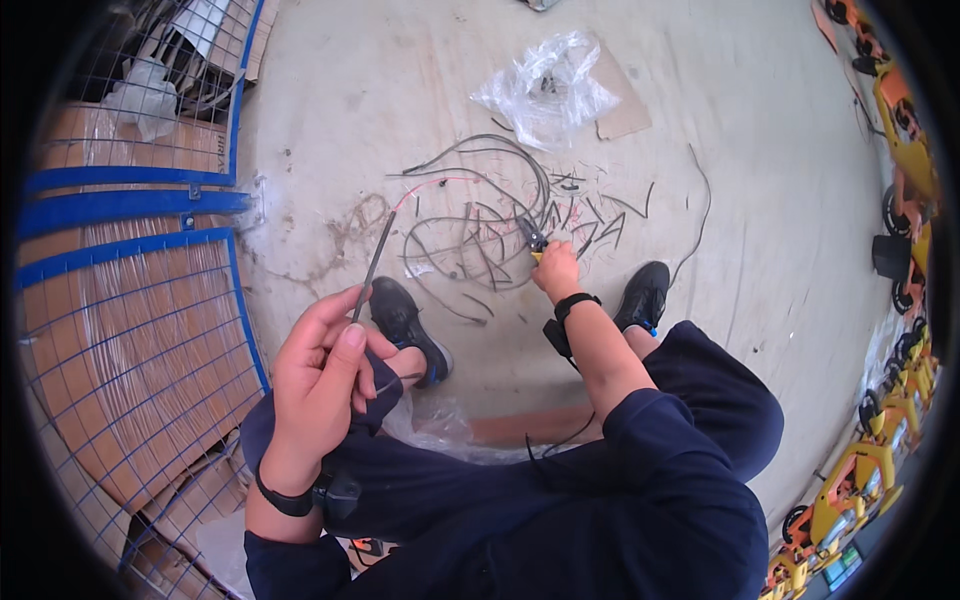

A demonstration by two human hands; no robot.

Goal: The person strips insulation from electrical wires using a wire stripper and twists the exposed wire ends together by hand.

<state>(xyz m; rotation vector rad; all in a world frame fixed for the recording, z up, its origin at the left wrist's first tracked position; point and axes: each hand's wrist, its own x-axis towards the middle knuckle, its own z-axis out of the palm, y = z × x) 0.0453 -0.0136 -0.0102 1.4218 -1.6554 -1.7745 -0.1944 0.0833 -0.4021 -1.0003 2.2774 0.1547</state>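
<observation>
Between thumb and fingers, my left hand (322,372) pinches a dark cable (375,258) that rises away from me. Beyond the end of its dark jacket, a thin red wire (432,185) curves off to the right. My right hand (556,270) is closed around a pair of pliers or cutters (531,236) with a yellow grip; their dark jaws point away from me, over the scraps on the floor. Below and around the jaws lie many short dark pieces of cable (487,262) and a longer loop of grey cable (497,147).
Beyond the scraps, crumpled clear plastic (552,88) lies on flat cardboard (622,95). A blue wire-mesh cage (130,215) holding cardboard stands on the left. Yellow and orange wheeled items (850,490) line the right side. A single dark cable (705,205) lies beyond my right shoe (642,292).
</observation>
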